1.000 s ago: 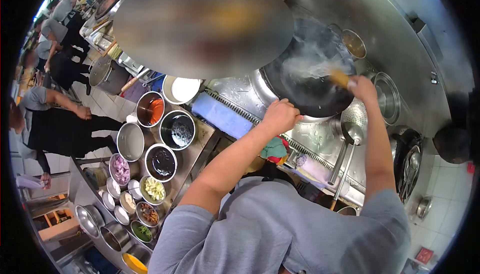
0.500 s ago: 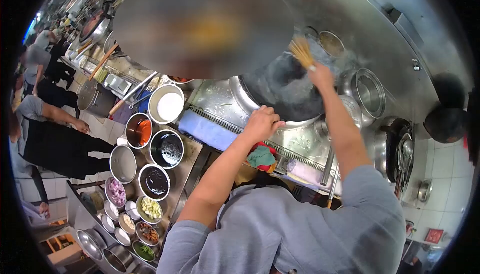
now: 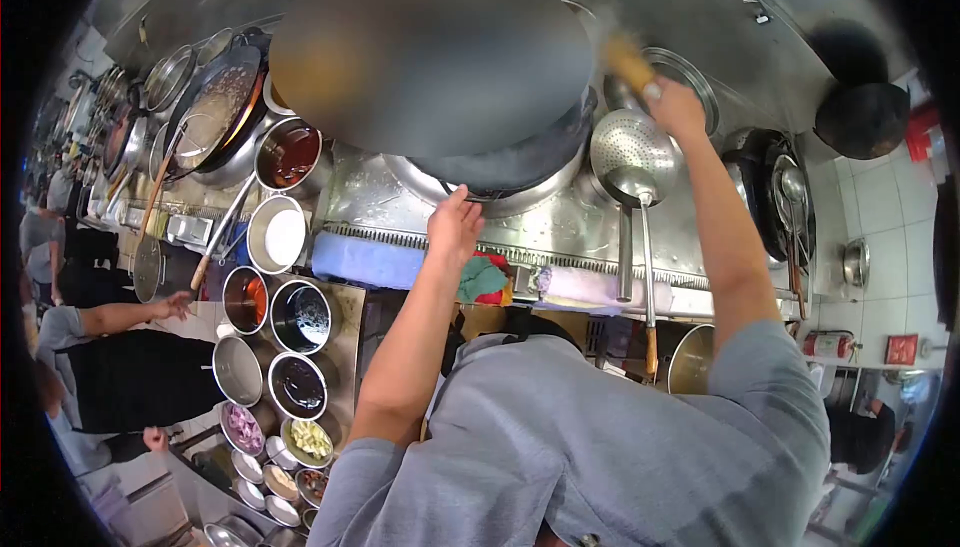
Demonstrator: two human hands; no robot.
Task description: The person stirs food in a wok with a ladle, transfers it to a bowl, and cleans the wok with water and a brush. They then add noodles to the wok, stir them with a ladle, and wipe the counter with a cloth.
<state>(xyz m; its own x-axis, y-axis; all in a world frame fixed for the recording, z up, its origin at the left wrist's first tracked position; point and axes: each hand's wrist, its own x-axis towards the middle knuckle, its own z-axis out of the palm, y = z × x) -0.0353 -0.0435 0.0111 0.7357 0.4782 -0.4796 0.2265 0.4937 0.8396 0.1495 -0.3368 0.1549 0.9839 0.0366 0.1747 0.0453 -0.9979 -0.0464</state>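
Note:
A dark wok [image 3: 545, 152] sits tilted over the stove ring, its far part hidden by a large blurred patch. My left hand [image 3: 456, 225] is at its near rim, fingers closed against the edge. My right hand [image 3: 677, 107] grips a bamboo wok brush [image 3: 630, 62], smeared by motion, to the right of the wok. Below that hand, a perforated strainer [image 3: 622, 142] lies with a ladle [image 3: 633, 183] on it, handles toward me.
Left of the stove stand a pot of red sauce [image 3: 288, 155], a white-filled pot [image 3: 277, 235] and several seasoning pots. A folded blue towel [image 3: 385, 262] lies along the stove's front edge. A co-worker's hand [image 3: 172, 307] is at far left.
The wok has gone from lying in the ring to being tilted. My right hand has moved the brush from over the wok to its right. The view has turned.

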